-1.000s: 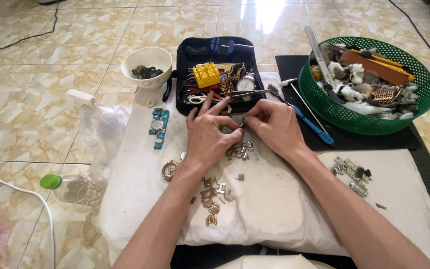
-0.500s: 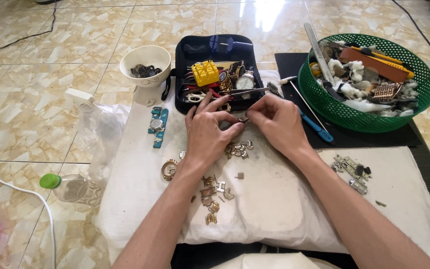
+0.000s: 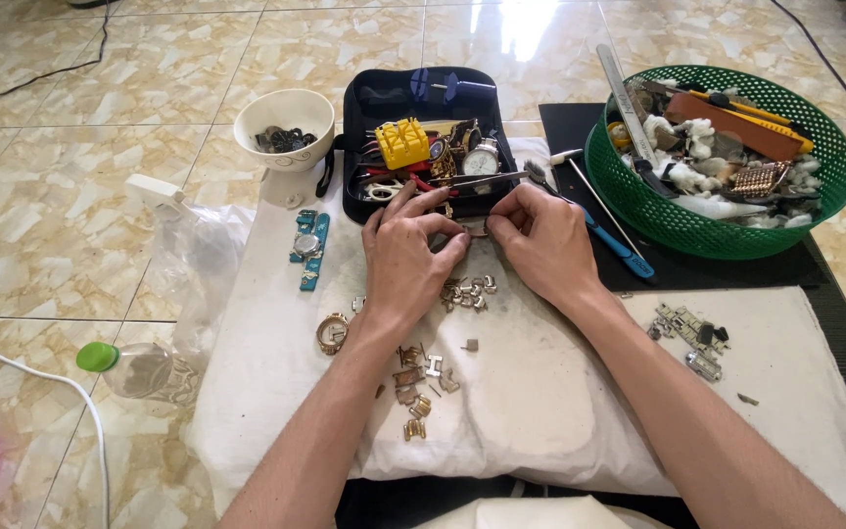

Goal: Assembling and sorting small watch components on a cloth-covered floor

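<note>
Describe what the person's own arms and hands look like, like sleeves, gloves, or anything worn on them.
Both arms are bare from the bottom edge of the picture to the fingers: no sleeves show. The left hand and right hand wear no gloves, and no watch, bracelet or ring is visible on the wrists or the fingers that show. The forearms are slim, and the fingernails look short.

A small metal watch-band piece [image 3: 477, 229] is pinched between both hands' fingertips, held just above loose silver links [image 3: 468, 293].
</note>
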